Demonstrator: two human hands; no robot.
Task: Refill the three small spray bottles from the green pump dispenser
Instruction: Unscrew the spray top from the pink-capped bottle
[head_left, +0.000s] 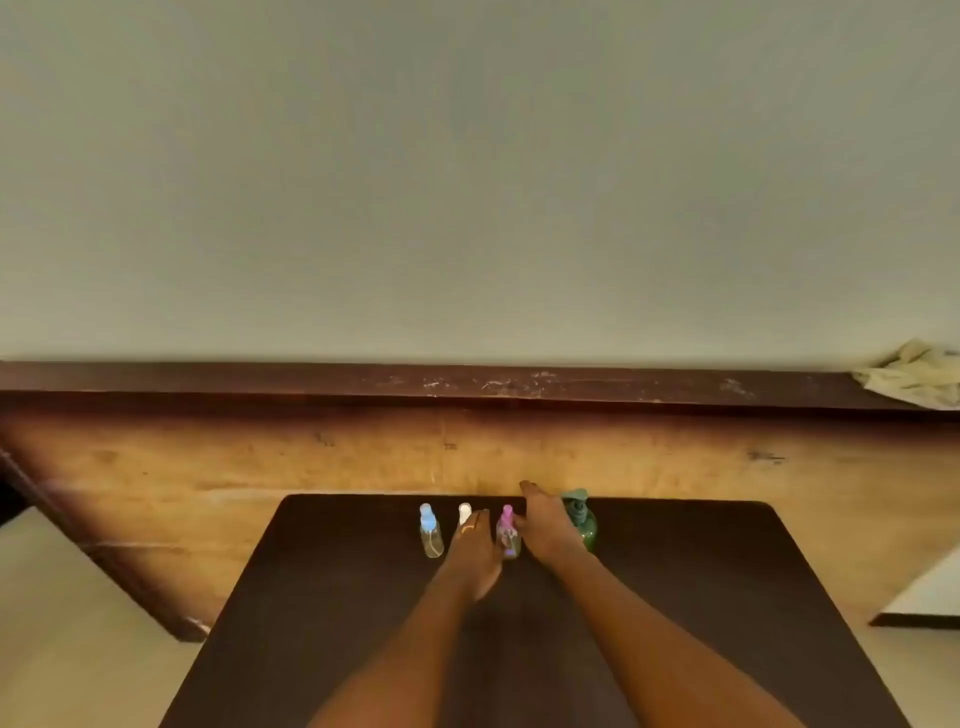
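Green pump dispenser (583, 524) stands upright — just right of the right hand (545, 530).

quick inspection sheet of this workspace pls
surface: dark table, job's things in a row at its far edge
job's things: blue-capped spray bottle, white-capped spray bottle, pink-capped spray bottle, green pump dispenser; all upright, tops on
clutter: nothing seen
hands: left hand open, in front of white-capped spray bottle; right hand open, between pink-capped spray bottle and green pump dispenser; contact unclear
cables: nothing seen
surroundings: wooden panel, ledge with crumpled cloth, plain wall
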